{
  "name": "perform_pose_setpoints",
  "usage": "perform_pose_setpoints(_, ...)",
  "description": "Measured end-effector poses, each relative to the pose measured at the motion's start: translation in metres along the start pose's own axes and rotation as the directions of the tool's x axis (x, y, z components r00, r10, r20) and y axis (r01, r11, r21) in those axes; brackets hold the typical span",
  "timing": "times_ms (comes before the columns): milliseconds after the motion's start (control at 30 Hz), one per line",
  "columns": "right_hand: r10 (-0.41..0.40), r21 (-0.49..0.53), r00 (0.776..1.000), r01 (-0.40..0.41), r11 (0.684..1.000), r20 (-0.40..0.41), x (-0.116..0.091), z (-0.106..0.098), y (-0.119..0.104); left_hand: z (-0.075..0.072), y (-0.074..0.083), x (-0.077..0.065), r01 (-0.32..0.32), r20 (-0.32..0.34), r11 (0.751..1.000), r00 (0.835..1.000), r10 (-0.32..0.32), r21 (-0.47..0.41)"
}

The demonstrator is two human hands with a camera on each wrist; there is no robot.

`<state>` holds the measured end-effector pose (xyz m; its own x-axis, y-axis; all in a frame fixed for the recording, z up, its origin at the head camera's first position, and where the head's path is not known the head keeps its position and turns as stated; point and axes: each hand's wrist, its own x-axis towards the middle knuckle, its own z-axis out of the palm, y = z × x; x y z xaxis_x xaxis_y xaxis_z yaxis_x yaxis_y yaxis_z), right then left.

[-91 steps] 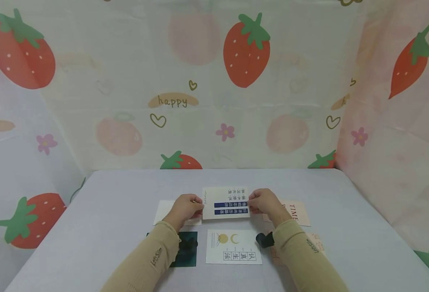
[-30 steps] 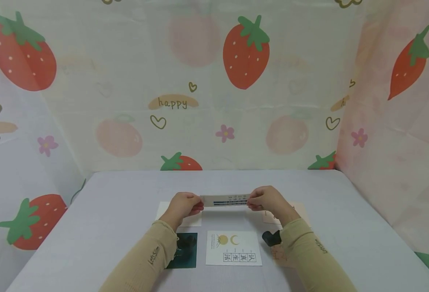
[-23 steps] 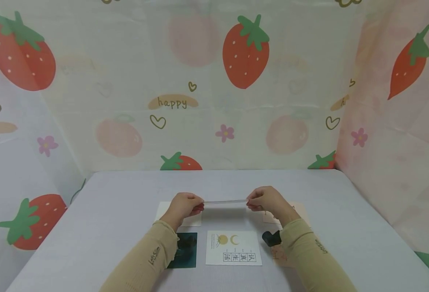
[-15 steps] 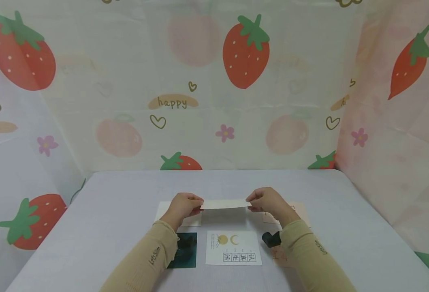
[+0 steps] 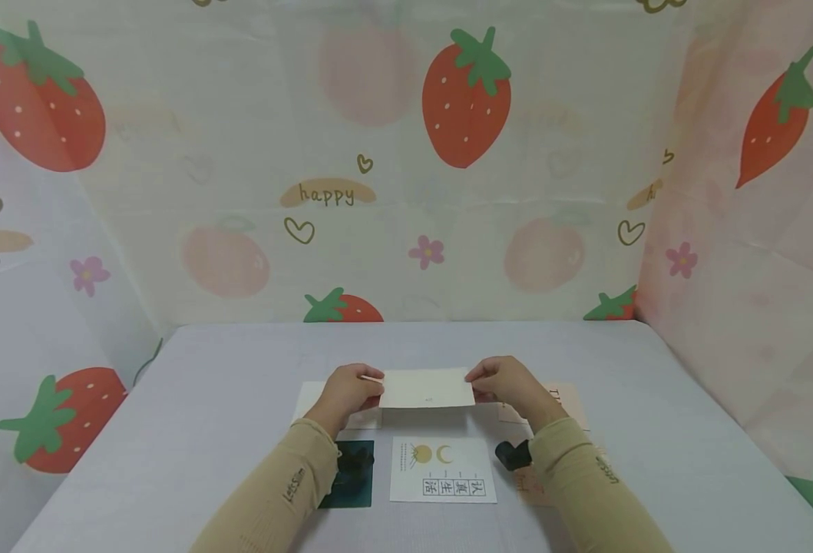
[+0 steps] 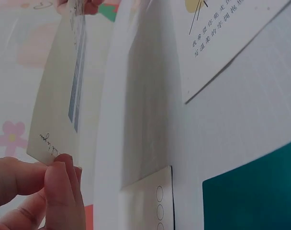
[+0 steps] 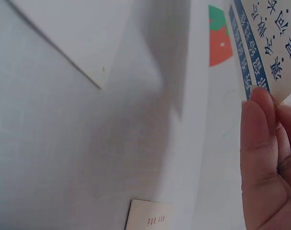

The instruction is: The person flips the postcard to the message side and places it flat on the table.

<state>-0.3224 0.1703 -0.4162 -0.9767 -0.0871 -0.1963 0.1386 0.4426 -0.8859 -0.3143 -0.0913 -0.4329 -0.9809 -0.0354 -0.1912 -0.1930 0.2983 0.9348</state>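
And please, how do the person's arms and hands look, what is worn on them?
The left sleeve and right sleeve are long and tan, each with dark lettering; the left reads roughly "LetsSlim". The left hand and right hand are bare. A rounded black piece sticks out beside the right sleeve.

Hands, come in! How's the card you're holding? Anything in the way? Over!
Left hand, right hand: pinching opposite ends of held card. Held card above table, mostly blank side toward head camera. Sun-and-moon card nearer, not blocking.
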Motion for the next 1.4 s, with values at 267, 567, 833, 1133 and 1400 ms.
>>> perform_pose_setpoints(267,0.033,-0.001,0.999,-0.033,0.999,-0.022,0.0016,0.0026,-0.0013,0.0009,-0.0017,0.0007,-0.003,-0.005,1.0,1.0,0.003,-0.027)
perform_pose_setpoints(567,0.026,0.033,0.998,-0.024,0.999,-0.049,0.0039,0.0048,0.0001,0.0035,-0.0023,0.0008,0.006,-0.022,1.0,1.0,-0.006,-0.01)
perform_pose_setpoints(833,0.059,-0.012,0.995,-0.061,0.998,-0.083,0.0021,0.0062,-0.0024,0.0053,0.0007,-0.0003,0.007,-0.047,1.0,0.999,-0.006,0.013)
perform_pose_setpoints(1133,0.064,-0.039,0.994,-0.068,0.997,-0.091,0.0025,0.0076,-0.0039,0.0063,0.0024,-0.0003,0.032,-0.054,0.998,0.998,-0.029,0.058)
perform_pose_setpoints(1400,0.064,-0.061,0.993,-0.07,0.996,-0.095,0.0013,0.0084,-0.0029,0.0071,0.0043,0.0,0.058,-0.061,0.995,0.997,-0.053,0.075)
